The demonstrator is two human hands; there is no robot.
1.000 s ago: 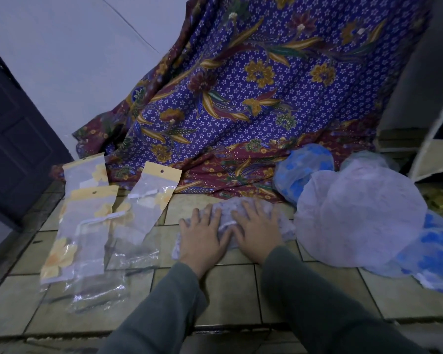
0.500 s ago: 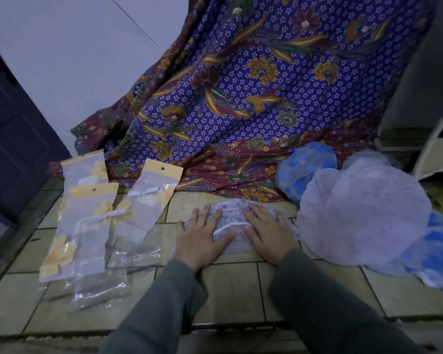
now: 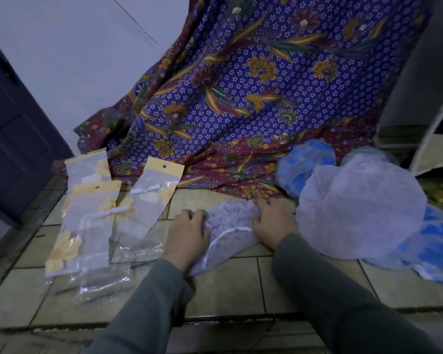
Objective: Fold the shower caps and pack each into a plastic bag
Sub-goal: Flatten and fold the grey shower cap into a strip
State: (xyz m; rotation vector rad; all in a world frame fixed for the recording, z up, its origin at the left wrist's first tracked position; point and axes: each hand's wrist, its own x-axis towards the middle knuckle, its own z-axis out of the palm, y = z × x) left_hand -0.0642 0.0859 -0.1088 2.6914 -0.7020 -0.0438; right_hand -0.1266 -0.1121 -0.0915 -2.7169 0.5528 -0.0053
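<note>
A pale speckled shower cap [image 3: 232, 226], folded into a half-round with a white elastic edge, lies on the tiled floor between my hands. My left hand [image 3: 188, 232] grips its left edge with curled fingers. My right hand [image 3: 273, 224] grips its right edge. Several clear plastic bags [image 3: 149, 208] with yellow header cards lie overlapping to the left of my left hand. A big unfolded pale cap [image 3: 361, 208] sits to the right, touching my right sleeve.
Blue-patterned caps [image 3: 304, 162] [image 3: 435, 241] lie behind and to the right of the big pale cap. A purple flowered cloth [image 3: 253, 98] hangs at the back and spreads onto the floor. A dark door [image 3: 13, 129] stands at left, and a floor step edge [image 3: 215, 320] runs near me.
My hands went from lying flat on the cap to curling round its two edges. They moved apart, and the cap's front edge with the elastic now shows between them.
</note>
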